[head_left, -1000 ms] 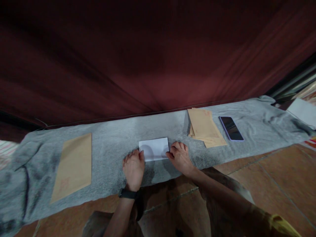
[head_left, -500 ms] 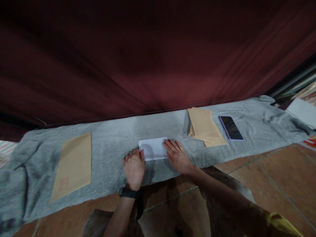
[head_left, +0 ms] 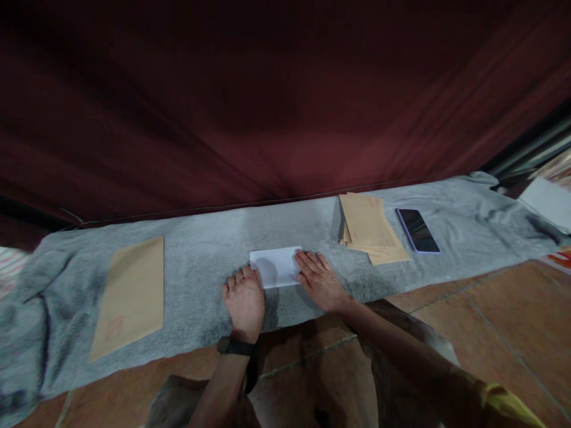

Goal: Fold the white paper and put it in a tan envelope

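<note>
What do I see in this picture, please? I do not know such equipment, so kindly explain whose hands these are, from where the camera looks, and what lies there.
There is no robot here: a person works with two bare hands. The camera sits on the person's head, looking forward and down.

On a grey cloth lies a white paper. The right hand rests flat, its fingers over the paper's right end. The left hand, above a dark wristband, is at the left end. Nothing is lifted.

Farther left lies a brown envelope-like sheet; to the right, a brown paper pile and a phone.
</note>
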`<state>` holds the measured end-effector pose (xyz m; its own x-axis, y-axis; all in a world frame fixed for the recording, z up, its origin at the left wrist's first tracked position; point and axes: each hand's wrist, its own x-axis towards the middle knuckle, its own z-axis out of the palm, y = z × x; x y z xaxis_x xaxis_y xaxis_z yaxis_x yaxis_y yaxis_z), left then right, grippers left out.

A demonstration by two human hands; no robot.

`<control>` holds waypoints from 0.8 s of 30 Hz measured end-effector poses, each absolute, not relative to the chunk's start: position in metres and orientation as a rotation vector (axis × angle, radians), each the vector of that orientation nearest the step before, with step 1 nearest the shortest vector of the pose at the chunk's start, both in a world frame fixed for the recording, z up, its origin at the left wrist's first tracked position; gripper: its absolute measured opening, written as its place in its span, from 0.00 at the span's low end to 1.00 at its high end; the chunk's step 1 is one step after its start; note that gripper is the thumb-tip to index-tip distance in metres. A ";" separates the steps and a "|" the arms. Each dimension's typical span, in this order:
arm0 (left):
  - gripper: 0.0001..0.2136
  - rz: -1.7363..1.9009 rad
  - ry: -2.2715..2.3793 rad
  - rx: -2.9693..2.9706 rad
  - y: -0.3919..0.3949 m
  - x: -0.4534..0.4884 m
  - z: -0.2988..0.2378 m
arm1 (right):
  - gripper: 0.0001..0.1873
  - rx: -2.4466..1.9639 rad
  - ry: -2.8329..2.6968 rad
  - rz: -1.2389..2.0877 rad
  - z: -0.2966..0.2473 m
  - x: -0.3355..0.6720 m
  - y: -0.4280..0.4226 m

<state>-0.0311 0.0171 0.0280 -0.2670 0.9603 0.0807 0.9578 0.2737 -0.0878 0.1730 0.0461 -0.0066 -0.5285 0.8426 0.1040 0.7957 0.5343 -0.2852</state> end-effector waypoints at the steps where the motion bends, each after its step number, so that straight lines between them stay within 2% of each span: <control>1: 0.20 0.026 -2.406 -1.828 0.017 -0.031 0.028 | 0.28 -1.382 -2.542 0.293 -0.007 0.173 0.046; 24: 0.20 -0.019 -2.396 -1.830 0.016 -0.029 0.029 | 0.30 -1.409 -2.539 0.218 -0.011 0.169 0.045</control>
<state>-0.0290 0.0156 0.0293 -0.2581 0.9601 0.1080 0.9617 0.2660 -0.0664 0.1689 0.0447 -0.0109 -0.5118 0.8497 0.1266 0.8157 0.5269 -0.2389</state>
